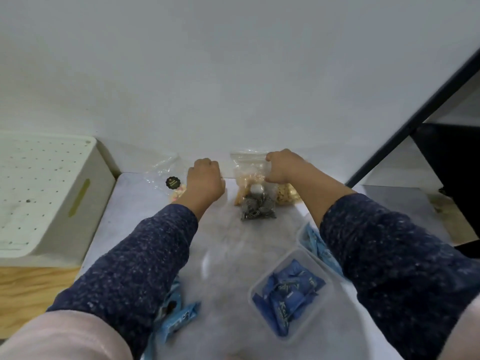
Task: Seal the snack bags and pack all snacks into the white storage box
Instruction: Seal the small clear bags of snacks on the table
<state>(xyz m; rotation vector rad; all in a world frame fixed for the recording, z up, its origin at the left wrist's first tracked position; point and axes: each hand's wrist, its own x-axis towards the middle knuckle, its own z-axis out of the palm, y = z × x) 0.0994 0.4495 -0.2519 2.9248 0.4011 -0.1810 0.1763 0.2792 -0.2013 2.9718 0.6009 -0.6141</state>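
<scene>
While pinching zip bag [250, 167] top at wall
Right hand [283, 167] gripping seal; left hand [205, 181] fisted, holding nothing visible, on tabletop [226, 245] beside it

Both arms reach forward and away from the body, each in a dark blue speckled sleeve that ends short of the wrist. The left hand [205, 181] lies far and left of centre, back of the hand up, its fingers curled under into a loose fist; what they hold, if anything, cannot be told. The right hand [283, 166] lies just right of it at about the same depth, knuckles up, its fingers [270, 157] curled and pinching at the far tip.
</scene>
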